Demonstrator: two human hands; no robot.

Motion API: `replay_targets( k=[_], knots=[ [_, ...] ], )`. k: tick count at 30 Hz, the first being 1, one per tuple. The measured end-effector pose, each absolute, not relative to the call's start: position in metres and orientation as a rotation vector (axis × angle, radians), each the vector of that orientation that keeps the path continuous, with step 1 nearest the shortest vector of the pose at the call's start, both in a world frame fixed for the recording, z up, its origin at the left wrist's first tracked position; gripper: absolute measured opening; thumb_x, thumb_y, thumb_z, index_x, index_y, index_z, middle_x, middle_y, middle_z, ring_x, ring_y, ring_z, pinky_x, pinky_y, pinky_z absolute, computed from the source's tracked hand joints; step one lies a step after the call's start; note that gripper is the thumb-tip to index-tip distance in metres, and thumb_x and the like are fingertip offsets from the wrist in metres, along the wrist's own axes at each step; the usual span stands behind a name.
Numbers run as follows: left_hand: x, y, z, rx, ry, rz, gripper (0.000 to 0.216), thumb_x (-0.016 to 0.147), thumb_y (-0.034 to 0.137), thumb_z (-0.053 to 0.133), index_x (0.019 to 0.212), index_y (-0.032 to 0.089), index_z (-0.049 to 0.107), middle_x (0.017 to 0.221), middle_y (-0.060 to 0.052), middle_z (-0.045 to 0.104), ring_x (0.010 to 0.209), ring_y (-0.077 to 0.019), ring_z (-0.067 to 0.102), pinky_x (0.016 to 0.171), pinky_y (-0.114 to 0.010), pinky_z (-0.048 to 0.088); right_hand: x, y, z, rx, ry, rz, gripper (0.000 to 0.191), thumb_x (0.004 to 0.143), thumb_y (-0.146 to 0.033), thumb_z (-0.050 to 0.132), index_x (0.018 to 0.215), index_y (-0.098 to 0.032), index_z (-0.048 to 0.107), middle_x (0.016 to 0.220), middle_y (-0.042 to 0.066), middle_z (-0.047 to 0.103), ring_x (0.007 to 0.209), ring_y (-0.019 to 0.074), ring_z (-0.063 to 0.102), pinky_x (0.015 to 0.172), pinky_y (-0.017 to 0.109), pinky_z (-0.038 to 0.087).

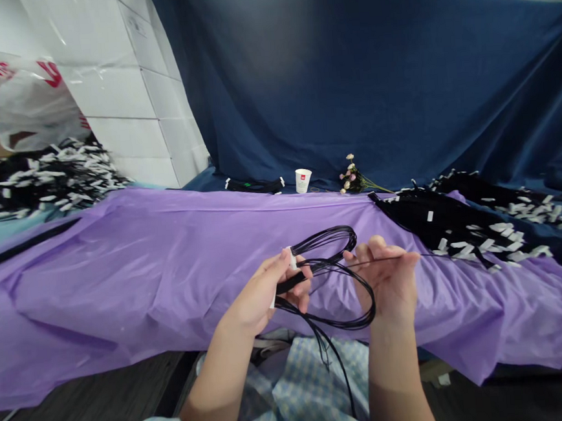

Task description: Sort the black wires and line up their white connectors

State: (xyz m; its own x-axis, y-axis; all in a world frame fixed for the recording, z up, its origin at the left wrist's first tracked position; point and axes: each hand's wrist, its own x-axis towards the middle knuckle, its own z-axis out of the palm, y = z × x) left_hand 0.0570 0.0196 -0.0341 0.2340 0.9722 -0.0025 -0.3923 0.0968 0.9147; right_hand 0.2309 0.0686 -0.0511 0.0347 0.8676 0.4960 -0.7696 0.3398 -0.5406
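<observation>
My left hand [272, 286] is closed around a looped bundle of thin black cords [361, 308] with white end pieces. The loops reach to the right, and several loose ends hang down over my lap. A wider black band sits between my left thumb and fingers. A single thin black strand stretches across to my right hand [383, 274], where it passes under the thumb and is pinched against the fingers. Both hands are in the air above the near edge of the purple cloth [169, 271].
Black strips with white ends lie in a pile [457, 222] at the right and a larger heap [40, 177] at the far left. At the back stand a paper cup [303, 181], a flower sprig [352, 177] and a black bundle [254, 186]. White boxes [120, 87] are stacked left.
</observation>
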Motion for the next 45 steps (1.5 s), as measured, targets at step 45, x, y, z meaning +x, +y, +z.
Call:
replay_targets(
  k=[45],
  knots=[
    [0.051,0.020,-0.041,1.384,0.815,1.032,0.046,0.091,0.056,0.048,0.073,0.015,0.059,0.064,0.002,0.048,0.060,-0.0131,0.052,0.064,-0.027,0.043,0.236,0.028,-0.040,-0.748,-1.553,0.636,0.014,0.077,-0.020,0.071,0.064,-0.017,0.066,0.049,-0.007,0.034,0.048,0.0073,0.030,0.048,0.025,0.022]
  ],
)
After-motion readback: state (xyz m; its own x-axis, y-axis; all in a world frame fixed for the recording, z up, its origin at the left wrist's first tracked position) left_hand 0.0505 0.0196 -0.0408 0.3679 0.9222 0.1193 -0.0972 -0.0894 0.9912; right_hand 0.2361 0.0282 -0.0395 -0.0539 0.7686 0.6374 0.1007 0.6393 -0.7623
